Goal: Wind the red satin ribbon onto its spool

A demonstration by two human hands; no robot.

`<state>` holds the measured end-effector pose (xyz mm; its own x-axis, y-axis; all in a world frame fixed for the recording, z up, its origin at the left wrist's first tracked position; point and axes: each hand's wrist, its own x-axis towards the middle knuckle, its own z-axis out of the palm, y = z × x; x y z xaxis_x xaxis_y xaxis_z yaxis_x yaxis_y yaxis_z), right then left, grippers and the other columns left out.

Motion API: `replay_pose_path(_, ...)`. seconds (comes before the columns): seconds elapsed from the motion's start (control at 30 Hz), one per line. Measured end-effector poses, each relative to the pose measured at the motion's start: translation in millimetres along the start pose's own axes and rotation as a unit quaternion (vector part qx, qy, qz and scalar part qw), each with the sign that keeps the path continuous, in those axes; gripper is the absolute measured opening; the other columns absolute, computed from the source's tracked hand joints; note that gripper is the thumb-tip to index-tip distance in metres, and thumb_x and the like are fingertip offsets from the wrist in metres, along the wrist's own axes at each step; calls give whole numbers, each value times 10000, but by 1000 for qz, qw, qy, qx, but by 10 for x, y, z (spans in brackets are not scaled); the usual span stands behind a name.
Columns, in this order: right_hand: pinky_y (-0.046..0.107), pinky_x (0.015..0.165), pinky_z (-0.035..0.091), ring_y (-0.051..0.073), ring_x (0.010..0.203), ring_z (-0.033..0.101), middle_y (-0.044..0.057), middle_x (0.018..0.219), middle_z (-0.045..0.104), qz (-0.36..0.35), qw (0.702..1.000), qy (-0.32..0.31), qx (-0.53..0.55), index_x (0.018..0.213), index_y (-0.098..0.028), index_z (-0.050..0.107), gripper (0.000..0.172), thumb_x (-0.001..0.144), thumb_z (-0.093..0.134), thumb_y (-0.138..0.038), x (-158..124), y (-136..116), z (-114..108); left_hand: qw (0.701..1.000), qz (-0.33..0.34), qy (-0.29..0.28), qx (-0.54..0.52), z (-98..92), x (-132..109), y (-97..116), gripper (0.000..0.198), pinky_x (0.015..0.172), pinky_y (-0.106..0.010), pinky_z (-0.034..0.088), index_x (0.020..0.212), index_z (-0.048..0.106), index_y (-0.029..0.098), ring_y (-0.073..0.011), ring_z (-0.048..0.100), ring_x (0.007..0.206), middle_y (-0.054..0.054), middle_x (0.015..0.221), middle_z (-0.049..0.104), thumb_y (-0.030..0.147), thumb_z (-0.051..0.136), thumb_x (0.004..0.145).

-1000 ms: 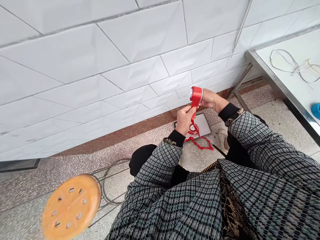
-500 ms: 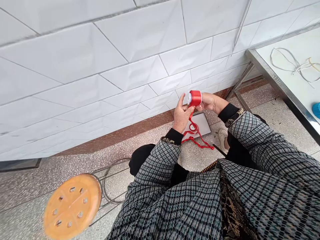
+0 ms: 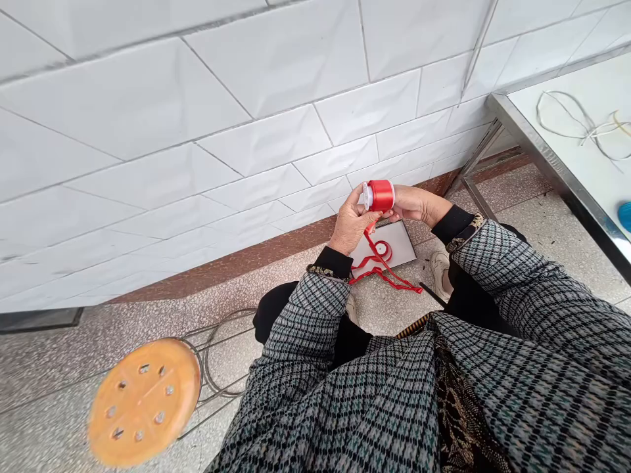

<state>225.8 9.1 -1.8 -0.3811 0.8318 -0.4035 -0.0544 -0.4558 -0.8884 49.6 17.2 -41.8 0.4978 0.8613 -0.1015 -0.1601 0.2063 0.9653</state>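
Observation:
A spool of red ribbon (image 3: 380, 195) with a white end lies sideways between both hands, in front of the tiled wall. My right hand (image 3: 414, 202) grips the spool's right end. My left hand (image 3: 350, 223) is curled at its left end, fingers on the white flange and on the ribbon. A loose length of red ribbon (image 3: 382, 266) hangs from the spool and coils down onto a white flat board (image 3: 401, 243) on the floor.
An orange round stool (image 3: 142, 401) with a wire frame stands at lower left. A steel-edged table (image 3: 552, 164) at the right carries pale cords (image 3: 582, 125) and a blue object (image 3: 625, 215). White tiled wall ahead; speckled floor below.
The spool has turned from upright to lying sideways. My left hand rose from the hanging ribbon to the spool's left end.

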Motion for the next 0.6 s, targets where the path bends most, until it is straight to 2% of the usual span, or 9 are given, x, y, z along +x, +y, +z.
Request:
replay_pose_path(0.07,196,514,411,108,577,459,-24,660,535,-83,986,74,-126,842,-206,582,200,845,762,-293,-5,-3,-44,1000,-4,-7,-17,11,-8,1,917,436,-255,400,1510,524,260,-94,483,355,122,499,574,321,941,696)
replay_pose_path(0.1,236,608,495,142,678,547,0,749,596,-150,963,111,-192,926,-206,630,181,831,770,-270,-10,-11,-72,1000,-7,-12,-22,19,-12,3,894,447,-257,412,1498,527,256,-92,486,359,123,508,580,327,931,704)
replay_pose_path(0.13,292,739,555,181,820,618,28,871,655,-220,932,136,-254,1024,-211,667,236,819,776,-251,-19,-22,-101,1000,-11,-15,-26,28,-15,4,862,459,-258,423,1477,537,253,-90,492,366,123,518,584,331,922,709)
replay_pose_path(0.2,403,1002,542,249,1106,644,74,1130,703,-323,865,144,-356,1172,-231,702,365,816,780,-241,-44,-51,-153,999,-19,-25,-32,51,-21,8,786,484,-258,439,1406,578,245,-85,506,384,124,537,588,347,920,706)
replay_pose_path(0.27,452,1122,471,284,1224,622,92,1241,705,-349,827,125,-423,1208,-239,726,373,837,763,-252,-76,-86,-188,998,-23,-36,-45,87,-30,16,707,530,-267,479,1306,625,235,-80,512,402,123,542,581,387,936,691)
replay_pose_path(0.33,443,1127,461,292,1216,635,95,1232,720,-327,825,130,-442,1180,-232,746,340,841,754,-249,-108,-123,-209,997,-22,-39,-65,131,-44,32,635,611,-287,536,1199,658,224,-67,502,416,120,549,574,451,950,683)
replay_pose_path(0.4,407,1082,488,290,1194,650,90,1201,736,-300,846,162,-410,1142,-222,753,303,839,733,-230,-129,-160,-230,996,-21,-27,-86,173,-59,55,577,680,-293,566,1081,676,212,-52,481,429,118,550,559,506,959,673)
replay_pose_path(0.5,360,997,526,284,1165,665,85,1125,754,-276,877,221,-324,1053,-195,751,226,841,674,-195,-124,-198,-282,994,-16,4,-104,209,-74,87,525,681,-277,560,856,655,201,-47,473,460,104,537,527,548,980,632)
replay_pose_path(0.6,336,911,545,252,1007,682,68,974,749,-260,895,244,-269,968,-171,732,179,822,630,-153,-77,-208,-338,994,6,27,-103,205,-87,110,531,675,-285,556,729,604,209,-63,482,486,93,518,494,570,979,620)
